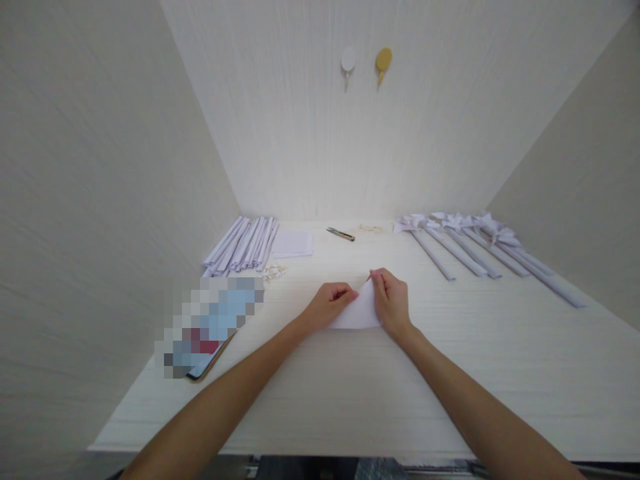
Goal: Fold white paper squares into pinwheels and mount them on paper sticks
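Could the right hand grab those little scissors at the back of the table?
Probably yes: I see nothing standing between the right hand and the scissors. It is holding white paper, though, so it may need to let go first.

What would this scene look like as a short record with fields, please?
Left hand: holding a white paper piece on its left side
Right hand: holding the same piece on its right side
Surface: pale wood-grained tabletop
Left area: slim rolled white paper tubes, flat white paper, partly pixelated flat device
Far middle: small dark pointed snips
Right area: white paper tubes with folded paper heads
Back wall: round white hook, round yellow hook
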The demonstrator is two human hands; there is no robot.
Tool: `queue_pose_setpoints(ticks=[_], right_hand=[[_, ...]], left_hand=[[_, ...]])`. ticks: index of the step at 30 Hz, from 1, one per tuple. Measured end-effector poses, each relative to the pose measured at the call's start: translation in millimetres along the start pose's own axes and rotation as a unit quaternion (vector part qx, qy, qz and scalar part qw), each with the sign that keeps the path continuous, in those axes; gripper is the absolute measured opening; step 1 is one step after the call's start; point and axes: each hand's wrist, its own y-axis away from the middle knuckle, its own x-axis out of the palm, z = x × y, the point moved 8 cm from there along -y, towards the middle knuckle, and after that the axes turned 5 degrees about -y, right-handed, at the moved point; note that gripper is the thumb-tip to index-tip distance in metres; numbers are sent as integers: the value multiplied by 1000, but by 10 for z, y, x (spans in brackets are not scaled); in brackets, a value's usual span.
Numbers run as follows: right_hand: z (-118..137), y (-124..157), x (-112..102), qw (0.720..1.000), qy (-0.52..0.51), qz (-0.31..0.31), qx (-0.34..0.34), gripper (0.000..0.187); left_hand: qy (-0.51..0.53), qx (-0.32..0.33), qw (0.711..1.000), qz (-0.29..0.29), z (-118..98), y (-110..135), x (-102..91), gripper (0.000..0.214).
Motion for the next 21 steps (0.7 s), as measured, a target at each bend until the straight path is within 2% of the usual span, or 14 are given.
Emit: queue_pose_setpoints(ticks=[6,9,13,17,21], right_hand=[[-37,30,38,997,-69,-16,36,35],[-173,34,100,984,-144,-6,101,33],[-318,69,254,953,-227,47,194,29],[-299,43,227,959,-212,47,181,27],[-289,10,157,970,-185,24,154,25]], left_hand=[[-101,42,991,-76,-111,20,-46,28],[-148,56,983,-91,-138,28,-62,28],[-187,63,973,-117,-146,34,-110,28],[-181,59,974,-123,-124,13,-132,27],[-128,32,988,-77,-41,-48,-98,29]])
